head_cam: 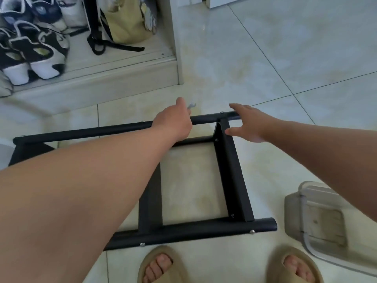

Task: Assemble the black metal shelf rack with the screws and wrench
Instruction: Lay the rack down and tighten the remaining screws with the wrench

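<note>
Black rack (234, 180) lies flat on the tiled floor (285, 58), just ahead of two feet in tan slides (157, 251).

- 2 long round tubes: far tube (91, 131), near tube (204, 229).
- 2 flat crossbars between them: right crossbar (228, 160) in full view, left crossbar (151, 201) half hidden by the left forearm.
- Screw heads (252, 231): I count 6: 2 on the near tube, 2 on the right crossbar, 2 small ones on the far tube.
- 1 wrench (191, 106), in the left hand (173, 123). Fingers are curled round it and the silver open end pokes out past them. The hand sits over the far tube; can't tell if it touches.
- Right hand (251, 125): fingers spread, holding nothing, over the joint of the far tube and right crossbar. Contact unclear.
- 1 clear plastic container (318, 217) on the floor, right of the rack.
</note>
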A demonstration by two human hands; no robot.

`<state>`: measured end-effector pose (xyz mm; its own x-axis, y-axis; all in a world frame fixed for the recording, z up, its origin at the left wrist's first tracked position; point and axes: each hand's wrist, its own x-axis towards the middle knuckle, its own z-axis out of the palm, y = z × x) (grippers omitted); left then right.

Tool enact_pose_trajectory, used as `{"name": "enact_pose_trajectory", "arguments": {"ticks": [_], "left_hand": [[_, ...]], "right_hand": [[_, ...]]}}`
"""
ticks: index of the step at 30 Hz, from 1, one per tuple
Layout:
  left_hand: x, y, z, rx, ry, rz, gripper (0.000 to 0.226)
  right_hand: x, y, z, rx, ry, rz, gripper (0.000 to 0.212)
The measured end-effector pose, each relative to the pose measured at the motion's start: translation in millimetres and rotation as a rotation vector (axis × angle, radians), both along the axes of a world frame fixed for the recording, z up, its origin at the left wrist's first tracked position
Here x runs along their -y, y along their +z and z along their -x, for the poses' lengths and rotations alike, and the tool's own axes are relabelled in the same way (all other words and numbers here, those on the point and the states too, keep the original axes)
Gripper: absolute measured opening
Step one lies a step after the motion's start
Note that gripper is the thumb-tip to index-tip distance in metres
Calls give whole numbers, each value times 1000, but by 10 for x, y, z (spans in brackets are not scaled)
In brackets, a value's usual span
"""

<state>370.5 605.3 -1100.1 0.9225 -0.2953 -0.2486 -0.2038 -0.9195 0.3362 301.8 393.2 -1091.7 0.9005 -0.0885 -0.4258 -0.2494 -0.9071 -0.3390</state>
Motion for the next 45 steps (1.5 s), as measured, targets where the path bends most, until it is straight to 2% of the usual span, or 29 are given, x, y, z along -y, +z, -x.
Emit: {"name": "enact_pose_trajectory", "arguments": {"ticks": [3, 6, 10, 16, 19, 23, 27, 30, 33, 36, 45], "left_hand": [[20, -172, -166, -73, -10, -35, 13], [52, -186, -155, -102, -19, -38, 12], [61, 61, 144, -83, -107, -82, 6], [-92, 896, 803, 52, -183, -53, 10], [-207, 1233, 1255, -4, -154, -41, 7], [-335, 1482, 1922, -176, -121, -60, 15], [-476, 1475, 2528, -143, -87, -73, 27], [-557, 1492, 2797, -78, -47, -25, 17], [-591, 1432, 3050, -36, -41, -17, 10], [-657, 1315, 3292, 5, -46, 39, 14], [-755, 1100, 3634, -16, -115, 52, 14]], "right_hand": [[81, -171, -168, -9, -27, -27, 67], [130, -199, -152, 13, -121, -138, 51], [118, 62, 179, 60, -139, -163, 52], [-82, 888, 905, 150, -139, -131, 52], [-299, 1199, 1426, 136, -128, -68, 49], [-561, 1353, 2226, 122, -163, -11, 47], [-808, 1367, 2871, 214, -219, -21, 44], [-930, 1419, 3124, 267, -218, 25, 43], [-970, 1400, 3328, 249, -201, 82, 45], [-1018, 1341, 3461, 230, -164, 166, 46], [-1117, 1121, 3779, 149, -128, 241, 45]]}}
